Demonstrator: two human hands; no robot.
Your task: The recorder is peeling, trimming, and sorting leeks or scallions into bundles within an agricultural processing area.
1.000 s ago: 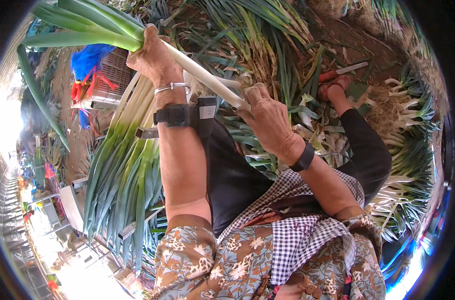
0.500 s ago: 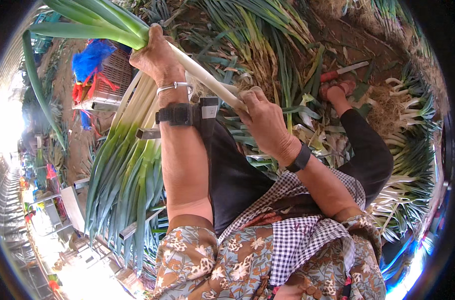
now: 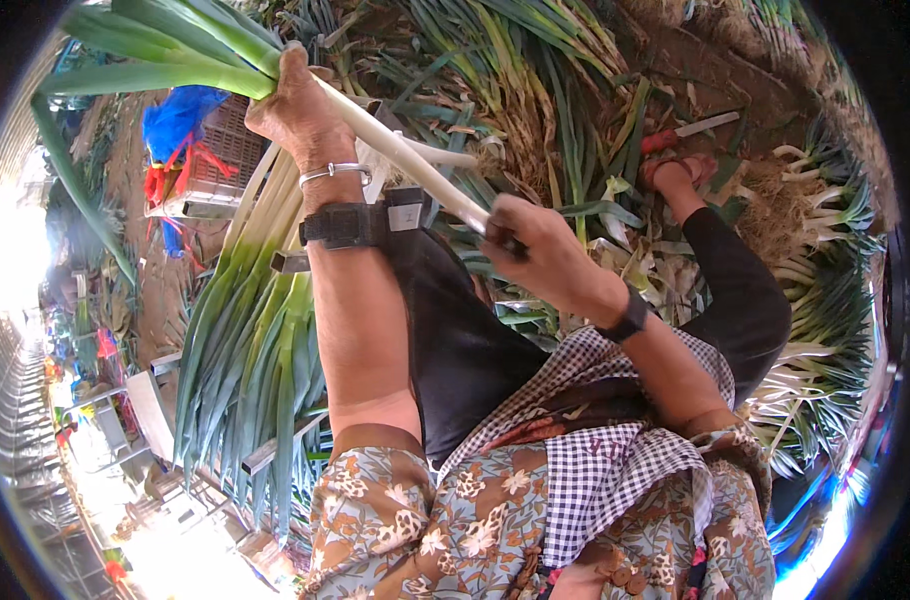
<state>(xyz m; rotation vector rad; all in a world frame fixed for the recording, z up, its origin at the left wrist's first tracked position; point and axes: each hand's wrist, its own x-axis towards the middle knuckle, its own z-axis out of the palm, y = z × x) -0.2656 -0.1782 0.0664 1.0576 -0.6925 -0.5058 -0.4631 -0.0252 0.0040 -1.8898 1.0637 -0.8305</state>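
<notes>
My left hand (image 3: 300, 110) is closed round a leek (image 3: 405, 158) just below where its green leaves fan out. The leek's long white stem slants down to the right. At its lower end my right hand (image 3: 555, 258) has its fingers curled in, slightly blurred, against the stem tip. A small dark patch shows between those fingers; I cannot make out what it is. Under my left forearm, a bundle of leeks (image 3: 250, 310) lies across a metal frame (image 3: 293, 262), white ends away from me. Another pale leek stem (image 3: 443, 156) lies behind the held one.
Loose leek leaves (image 3: 515, 80) heap on the ground ahead. A knife with a red handle (image 3: 659, 141) lies by my foot at the right. More leeks with roots (image 3: 810, 205) are piled at far right. A crate (image 3: 225, 145) with blue and red plastic stands at left.
My right hand has shifted slightly right and down, its fingers turning further inward. My left hand, with the leek, has moved slightly left.
</notes>
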